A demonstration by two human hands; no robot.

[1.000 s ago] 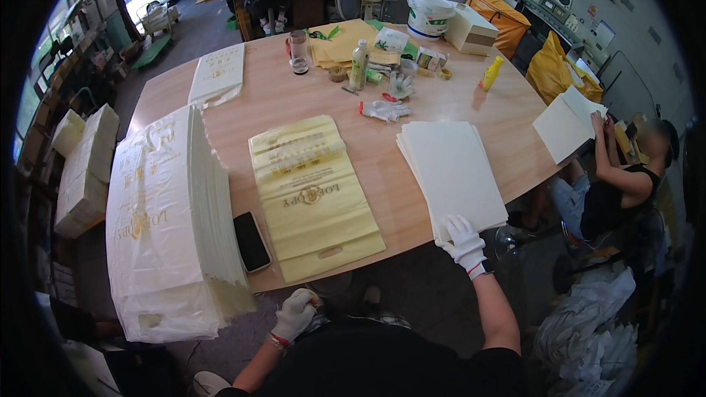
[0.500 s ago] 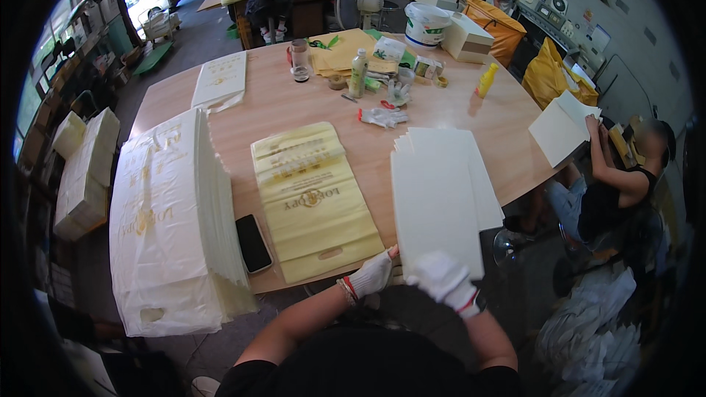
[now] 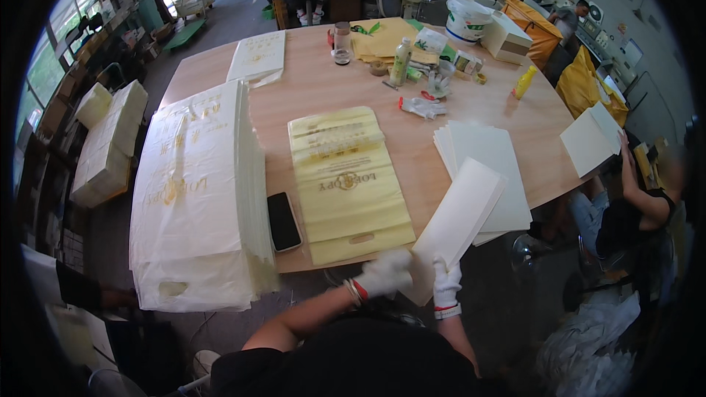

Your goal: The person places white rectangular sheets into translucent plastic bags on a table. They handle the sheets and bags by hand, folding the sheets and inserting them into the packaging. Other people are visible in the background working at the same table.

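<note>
My right hand [image 3: 447,285], in a white knit glove, grips the lower end of a long white cardboard sheet [image 3: 465,202], its thumb lying on top. The sheet slants over the table's front edge and overlaps a fanned stack of white cardboard sheets [image 3: 507,176]. My left hand [image 3: 388,272], also gloved, is blurred just left of the sheet's lower end, close to the handle cut-out of a pale yellow plastic bag [image 3: 351,213]. That bag lies flat with gold print on it. Motion smears the left fingers, so their grip is unclear.
A tall stack of white plastic bags [image 3: 187,198] overhangs the front left, beside a black phone [image 3: 284,222]. Farther back are a bottle [image 3: 401,62], a spare glove [image 3: 423,107], a yellow bottle [image 3: 524,82] and a white bucket [image 3: 468,20]. A co-worker [image 3: 632,202] handles white board at right.
The top cardboard sheet has come off the stack and turned slantwise, held in my right hand. My left hand has left the stack's near edge. The whole view has shifted.
</note>
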